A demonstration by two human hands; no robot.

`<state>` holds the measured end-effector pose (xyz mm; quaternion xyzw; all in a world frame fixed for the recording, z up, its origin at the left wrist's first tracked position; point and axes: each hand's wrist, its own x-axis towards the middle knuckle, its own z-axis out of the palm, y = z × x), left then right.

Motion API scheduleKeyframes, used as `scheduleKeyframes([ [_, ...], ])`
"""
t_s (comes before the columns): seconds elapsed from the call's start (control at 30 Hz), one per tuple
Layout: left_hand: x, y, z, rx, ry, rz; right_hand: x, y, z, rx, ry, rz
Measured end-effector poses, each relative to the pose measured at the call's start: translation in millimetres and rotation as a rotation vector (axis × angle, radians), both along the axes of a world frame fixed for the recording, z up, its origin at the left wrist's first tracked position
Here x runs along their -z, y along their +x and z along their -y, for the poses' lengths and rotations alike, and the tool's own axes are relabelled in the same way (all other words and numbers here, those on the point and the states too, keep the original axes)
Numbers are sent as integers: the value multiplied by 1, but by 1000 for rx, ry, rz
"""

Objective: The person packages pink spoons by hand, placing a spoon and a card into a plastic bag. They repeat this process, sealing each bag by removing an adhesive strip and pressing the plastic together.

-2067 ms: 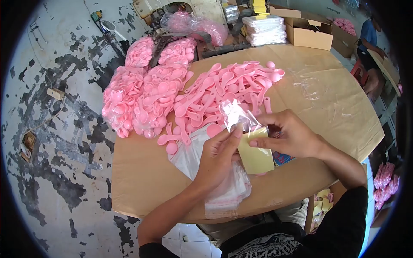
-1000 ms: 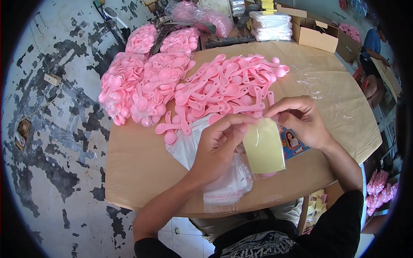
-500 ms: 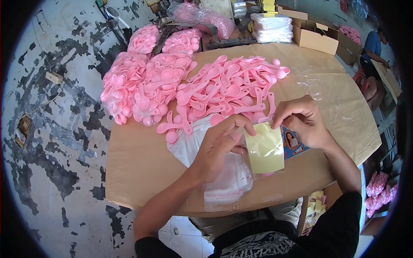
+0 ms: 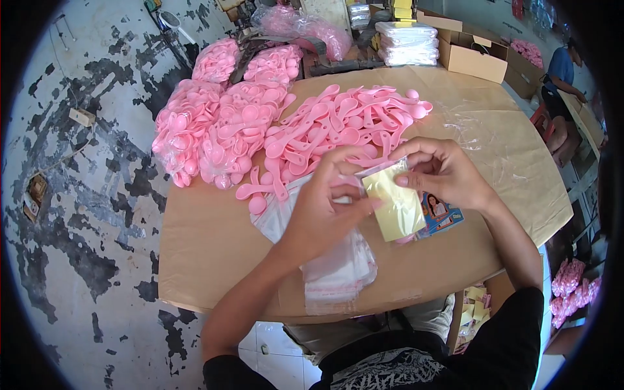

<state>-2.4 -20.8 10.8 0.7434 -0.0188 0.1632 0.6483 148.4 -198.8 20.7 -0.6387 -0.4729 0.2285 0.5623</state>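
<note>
Between my hands is a small clear plastic bag [image 4: 396, 205] with a pale yellow card inside, tilted to one side. A bit of pink shows at its lower edge. My right hand [image 4: 445, 172] pinches the bag's top right, thumb in front of the card. My left hand [image 4: 328, 205] has its fingers curled at the bag's left edge, the thumb against it. Beneath the left hand lie flat clear bags [image 4: 338, 273] in a stack. Blue printed cards [image 4: 442, 214] lie under and beside the right hand. Beyond both hands spreads a pile of pink spoons [image 4: 344, 123].
Bulging bags of pink spoons [image 4: 227, 123] stand at the table's [image 4: 214, 260] back left. Stacked clear packets [image 4: 408, 44] and a cardboard box [image 4: 474, 58] are at the back. A box of yellow-carded packets [image 4: 478, 312] sits below the front edge. Another person [image 4: 562, 91] sits far right.
The bag has tilted and moved slightly up and left. My right fingers have folded over its top, and my left hand has shifted from its top corner to its left edge.
</note>
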Motion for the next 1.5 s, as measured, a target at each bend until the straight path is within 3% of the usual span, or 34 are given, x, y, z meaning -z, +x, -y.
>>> scheduleKeyframes([
  [0.03,2,1,-8,-7,6,53,-3,3,1,5,1,33],
  [0.1,-13,-3,-30,-88,328,168,-11,8,10,41,-7,97],
  [0.17,-30,-18,-60,-248,692,169,-23,11,28,54,188,115],
  [0.27,-27,-57,-95,-330,569,-35,-28,1,94,382,324,199],
  [0.33,-10,-74,-95,-301,630,-84,10,24,180,597,224,376],
  [0.4,3,-92,-90,-263,742,-110,37,16,246,500,30,335],
  [0.47,16,-103,-80,-216,892,-108,40,-13,277,369,-158,76],
  [0.53,26,-109,-70,-137,838,-147,59,-32,312,436,-442,-174],
  [0.63,30,-108,-63,-74,797,-205,115,-37,367,602,-629,-202],
  [0.73,35,-105,-60,-94,839,-174,175,-6,433,1367,-481,586],
  [0.8,37,-101,-58,-87,866,-134,152,13,427,1509,-21,472],
  [0.87,33,-92,-58,-21,876,-112,87,0,337,1366,-13,727],
  [0.93,24,-84,-50,-9,986,-116,32,-26,225,1024,32,611],
  [0.97,19,-80,-49,-6,1045,-113,12,-44,170,745,58,423],
  [1.0,13,-74,-53,19,1115,-71,-4,-52,125,493,0,581],
  [1.1,-4,-54,-69,65,1252,37,-28,-62,38,-35,-379,662],
  [1.17,-4,-36,-79,65,1236,90,-23,-62,-6,-121,-577,797],
  [1.27,14,-24,-96,25,1100,153,-4,-55,-43,-99,-467,862],
  [1.37,23,-30,-110,30,1079,290,-21,-55,-61,-161,-621,678],
  [1.5,22,-30,-117,-9,1068,255,3,-50,-68,-77,-413,749],
])
